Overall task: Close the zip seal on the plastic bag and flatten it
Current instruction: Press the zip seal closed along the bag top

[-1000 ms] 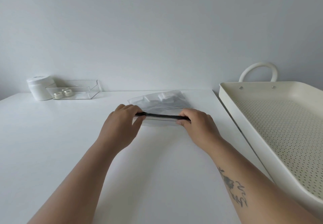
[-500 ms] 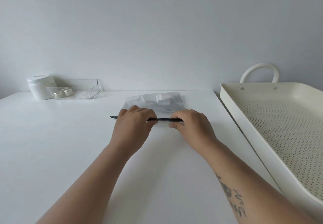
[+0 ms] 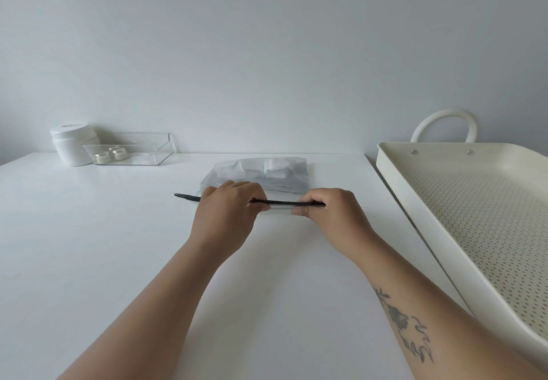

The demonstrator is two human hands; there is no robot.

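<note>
**Presently: zip seal under both hands, flattening not begun**

Item 1. Plastic bag: clear, lying on the white table toward its far edge, mouth turned toward the person. Pale, blocky contents show through the film and keep the body puffed up rather than flat.

Item 2. Zip seal: a dark strip along the bag's near edge, lifted slightly off the table. Its left end sticks out free beyond the left hand and appears forked there, which suggests that stretch is not yet pressed together; too small to be sure.

Item 3. Left hand: fingers curled over, pinched on the strip partway along.

Item 4. Right hand: thumb and fingers closed on the strip's right end, anchoring it.

Item 5. Surroundings, untouched: perforated cream tray with a loop handle, just off the table's right side; clear bin holding two small jars, and a white tub beside it, both at the far left, well apart from the bag.

Status, as judged: sealing is in hand but not finished. The span between the hands looks like one closed line; the left end seems still open. Remaining: press out that end, then smooth the bag down.
</note>
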